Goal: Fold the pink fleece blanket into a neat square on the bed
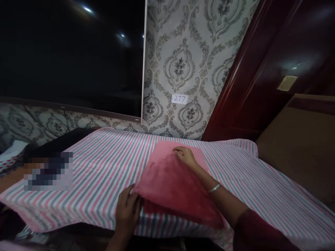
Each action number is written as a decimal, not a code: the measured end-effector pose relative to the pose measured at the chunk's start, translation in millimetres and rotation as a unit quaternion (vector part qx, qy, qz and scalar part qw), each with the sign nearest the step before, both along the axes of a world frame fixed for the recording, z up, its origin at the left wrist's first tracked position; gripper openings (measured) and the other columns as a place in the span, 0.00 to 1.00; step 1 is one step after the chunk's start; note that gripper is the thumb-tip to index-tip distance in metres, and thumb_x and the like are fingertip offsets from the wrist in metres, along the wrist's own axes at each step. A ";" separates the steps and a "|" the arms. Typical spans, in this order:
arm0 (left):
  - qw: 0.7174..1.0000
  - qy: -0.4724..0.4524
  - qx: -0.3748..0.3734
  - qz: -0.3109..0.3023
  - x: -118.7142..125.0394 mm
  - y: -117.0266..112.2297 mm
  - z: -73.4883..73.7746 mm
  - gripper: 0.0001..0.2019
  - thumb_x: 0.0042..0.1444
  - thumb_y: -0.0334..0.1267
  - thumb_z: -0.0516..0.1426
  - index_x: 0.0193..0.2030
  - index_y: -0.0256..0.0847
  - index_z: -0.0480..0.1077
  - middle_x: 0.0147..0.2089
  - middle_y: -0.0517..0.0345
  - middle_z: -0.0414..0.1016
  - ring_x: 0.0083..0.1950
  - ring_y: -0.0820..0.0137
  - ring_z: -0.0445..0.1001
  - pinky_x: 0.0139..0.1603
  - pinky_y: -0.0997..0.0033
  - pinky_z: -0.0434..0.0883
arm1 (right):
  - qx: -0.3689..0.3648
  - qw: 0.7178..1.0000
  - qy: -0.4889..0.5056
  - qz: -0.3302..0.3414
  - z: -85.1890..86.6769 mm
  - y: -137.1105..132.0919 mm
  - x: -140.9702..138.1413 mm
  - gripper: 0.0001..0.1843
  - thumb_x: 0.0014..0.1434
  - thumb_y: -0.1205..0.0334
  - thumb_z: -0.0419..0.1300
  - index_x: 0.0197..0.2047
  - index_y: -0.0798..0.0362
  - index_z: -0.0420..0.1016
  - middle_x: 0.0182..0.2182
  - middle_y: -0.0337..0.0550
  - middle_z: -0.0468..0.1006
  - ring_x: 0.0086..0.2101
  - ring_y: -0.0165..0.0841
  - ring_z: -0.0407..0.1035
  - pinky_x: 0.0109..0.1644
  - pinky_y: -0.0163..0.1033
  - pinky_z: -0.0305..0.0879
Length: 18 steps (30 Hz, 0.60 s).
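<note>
A pinkish-red, plush-looking cloth [170, 184] lies across the front half of the striped surface, its near edge dropping over the front. A paler, flat pink layer [163, 147] shows beyond it; I cannot tell whether the two are one piece. My right hand [185, 156] reaches over the cloth, with thumb and fingers pinched together at its far part. At the near left corner, my left hand [127, 205] has its fingers bent over the cloth's edge. The thumb side of that hand is partly hidden.
A striped pink, white and grey sheet [104, 164] covers the table. Behind are a large dark screen [70, 59] and a patterned wall with a paper label [179, 98] reading 277. A cardboard box [300, 146] stands at right before a dark red door [251, 69].
</note>
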<state>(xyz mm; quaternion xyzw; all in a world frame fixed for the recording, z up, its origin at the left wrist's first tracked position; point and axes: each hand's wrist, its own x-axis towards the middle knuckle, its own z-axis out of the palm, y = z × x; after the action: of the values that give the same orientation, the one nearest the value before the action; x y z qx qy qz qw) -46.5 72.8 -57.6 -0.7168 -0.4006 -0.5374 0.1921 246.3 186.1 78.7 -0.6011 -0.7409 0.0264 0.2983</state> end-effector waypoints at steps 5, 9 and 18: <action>0.998 -0.033 -0.048 0.006 -1.4 -3.1 -11.4 0.13 0.58 0.28 0.58 0.49 0.45 0.74 0.55 0.45 0.74 0.52 0.58 0.75 0.48 0.56 0.77 | -0.073 0.996 -0.056 -0.018 4.1 81.5 -41.0 0.17 0.64 0.67 0.56 0.54 0.52 0.80 0.52 0.45 0.81 0.52 0.35 0.75 0.54 0.33 0.67; 0.996 -0.066 -0.064 0.005 -1.4 -6.5 -22.0 0.15 0.56 0.28 0.58 0.49 0.48 0.75 0.53 0.47 0.77 0.51 0.58 0.77 0.45 0.56 0.78 | -0.114 0.987 -0.103 -0.036 -4.8 123.1 -59.6 0.18 0.65 0.64 0.56 0.56 0.52 0.78 0.54 0.48 0.80 0.55 0.36 0.72 0.56 0.34 0.64; 0.996 -0.047 -0.064 0.027 -4.1 -1.5 -38.7 0.19 0.54 0.30 0.59 0.52 0.50 0.73 0.59 0.44 0.75 0.54 0.53 0.77 0.44 0.53 0.79 | -0.173 0.965 -0.188 -0.061 -21.1 163.4 -84.4 0.13 0.61 0.61 0.62 0.47 0.54 0.83 0.50 0.54 0.81 0.51 0.41 0.73 0.52 0.38 0.66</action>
<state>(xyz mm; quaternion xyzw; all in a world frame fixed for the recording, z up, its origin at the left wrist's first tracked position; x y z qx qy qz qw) -50.5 71.3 -96.3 -0.6906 -0.4620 -0.5381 0.1414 162.0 349.5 57.6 -0.6817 -0.7298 0.0223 0.0460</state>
